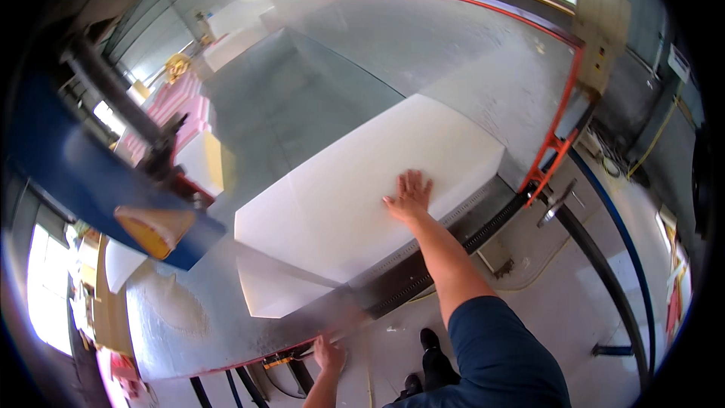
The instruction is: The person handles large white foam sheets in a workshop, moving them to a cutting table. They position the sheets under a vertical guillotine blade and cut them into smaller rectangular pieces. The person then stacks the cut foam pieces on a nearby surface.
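A large white block (340, 189), which looks like foam, lies slantwise on the grey metal table (234, 340). Flat on its top, toward the near right edge, rests my right hand (411, 195), fingers spread. My left hand (329, 353) is lower down at the table's front edge, beside a small yellow-and-black part (278, 363) under the rim. Its fingers are curled in against the edge; what they grip there is too small to make out. A greyish band crosses the block's near left end.
A blue machine arm (98, 181) rises over the table's left side. Pink and white blocks (174, 121) stand behind it. An orange-red guard rail (570, 91) runs along the far and right sides. Black and blue curved tubes (612, 279) stand at right.
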A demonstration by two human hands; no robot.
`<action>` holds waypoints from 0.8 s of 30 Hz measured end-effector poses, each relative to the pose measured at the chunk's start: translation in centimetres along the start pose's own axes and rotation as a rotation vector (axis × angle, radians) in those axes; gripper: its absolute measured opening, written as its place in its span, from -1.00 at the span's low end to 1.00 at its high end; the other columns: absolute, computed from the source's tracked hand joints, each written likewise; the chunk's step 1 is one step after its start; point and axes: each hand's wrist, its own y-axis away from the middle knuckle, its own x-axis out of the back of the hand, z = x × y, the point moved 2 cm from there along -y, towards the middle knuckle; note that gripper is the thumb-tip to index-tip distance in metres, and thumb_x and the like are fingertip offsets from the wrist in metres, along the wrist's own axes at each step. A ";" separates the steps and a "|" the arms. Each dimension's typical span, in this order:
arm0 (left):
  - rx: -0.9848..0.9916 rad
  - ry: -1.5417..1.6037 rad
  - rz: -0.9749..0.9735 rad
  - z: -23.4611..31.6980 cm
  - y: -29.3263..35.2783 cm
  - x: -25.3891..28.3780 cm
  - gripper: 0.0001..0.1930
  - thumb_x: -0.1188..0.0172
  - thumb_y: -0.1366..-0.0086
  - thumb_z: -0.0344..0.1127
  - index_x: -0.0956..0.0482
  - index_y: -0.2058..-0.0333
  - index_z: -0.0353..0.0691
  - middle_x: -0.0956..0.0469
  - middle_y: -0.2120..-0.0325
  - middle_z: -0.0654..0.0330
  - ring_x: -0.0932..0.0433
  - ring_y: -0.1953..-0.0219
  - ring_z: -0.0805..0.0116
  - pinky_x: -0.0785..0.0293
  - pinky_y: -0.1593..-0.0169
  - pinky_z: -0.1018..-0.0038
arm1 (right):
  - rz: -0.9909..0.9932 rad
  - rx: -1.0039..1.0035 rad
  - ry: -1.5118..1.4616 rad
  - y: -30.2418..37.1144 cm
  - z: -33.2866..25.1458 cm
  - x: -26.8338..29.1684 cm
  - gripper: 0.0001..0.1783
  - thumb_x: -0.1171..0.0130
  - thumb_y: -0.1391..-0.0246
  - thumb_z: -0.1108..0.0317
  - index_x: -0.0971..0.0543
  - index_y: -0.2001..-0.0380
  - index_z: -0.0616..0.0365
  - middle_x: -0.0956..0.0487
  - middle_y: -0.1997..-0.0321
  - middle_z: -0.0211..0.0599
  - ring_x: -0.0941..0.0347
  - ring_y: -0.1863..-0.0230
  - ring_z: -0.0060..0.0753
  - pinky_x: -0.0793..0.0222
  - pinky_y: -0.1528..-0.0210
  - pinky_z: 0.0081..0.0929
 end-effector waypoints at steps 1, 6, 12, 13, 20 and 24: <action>0.057 -0.044 -0.134 -0.2 0.6 0.1 -0.47 -0.15 -0.13 -0.03 -0.38 -0.03 -0.16 -0.45 0.02 0.06 -0.39 -0.07 0.11 -0.28 -0.13 0.23 | 0.024 0.010 -0.004 0.1 0.4 -0.4 -0.12 0.25 -0.16 -0.29 0.05 -0.39 0.01 0.21 -0.50 -0.25 0.44 -0.50 -0.13 0.57 -0.41 0.11; 0.179 -0.238 -0.743 -3.5 2.9 -1.7 -0.26 -0.19 -0.05 0.18 -0.33 -0.15 -0.11 -0.43 -0.09 0.13 -0.32 -0.20 0.18 -0.05 -0.27 0.09 | -0.035 0.077 -0.026 2.7 -0.2 -1.3 -0.09 0.19 -0.13 -0.30 0.03 -0.38 0.03 0.18 -0.49 -0.19 0.41 -0.50 -0.06 0.53 -0.40 0.15; 0.240 -0.080 -0.706 -3.8 0.5 -2.4 -0.45 -0.15 -0.06 -0.07 -0.45 -0.07 -0.05 -0.43 -0.10 0.15 -0.31 -0.21 0.21 -0.06 -0.26 0.10 | -0.125 0.066 0.077 1.9 -0.6 2.2 -0.11 0.22 -0.15 -0.27 0.07 -0.39 0.02 0.24 -0.50 -0.20 0.43 -0.50 -0.12 0.47 -0.42 0.09; 0.248 -0.069 -0.717 -3.9 0.5 -2.0 -0.46 -0.16 -0.04 -0.09 -0.46 -0.05 -0.06 -0.44 -0.08 0.15 -0.31 -0.21 0.21 -0.07 -0.26 0.11 | -0.149 0.068 0.086 2.4 -0.9 2.3 -0.11 0.21 -0.15 -0.26 0.08 -0.39 0.03 0.25 -0.50 -0.20 0.44 -0.50 -0.14 0.44 -0.42 0.08; 0.165 0.035 -0.746 -3.5 1.6 0.5 -0.46 -0.22 0.06 -0.07 -0.53 0.03 -0.05 -0.50 0.00 0.21 -0.37 -0.15 0.26 -0.19 -0.17 0.22 | -0.236 0.101 0.205 6.3 1.4 2.4 -0.16 0.27 -0.21 -0.20 0.07 -0.38 0.09 0.21 -0.49 -0.16 0.33 -0.49 -0.08 0.22 -0.41 0.00; 0.131 0.123 -0.752 -4.3 4.4 0.5 -0.45 -0.25 0.08 -0.11 -0.55 0.03 -0.05 -0.50 -0.01 0.19 -0.38 -0.15 0.25 -0.21 -0.15 0.23 | -0.275 0.102 0.176 10.9 2.5 2.5 -0.12 0.23 -0.20 -0.20 0.07 -0.36 0.20 0.19 -0.48 -0.09 0.32 -0.48 0.00 0.22 -0.44 -0.16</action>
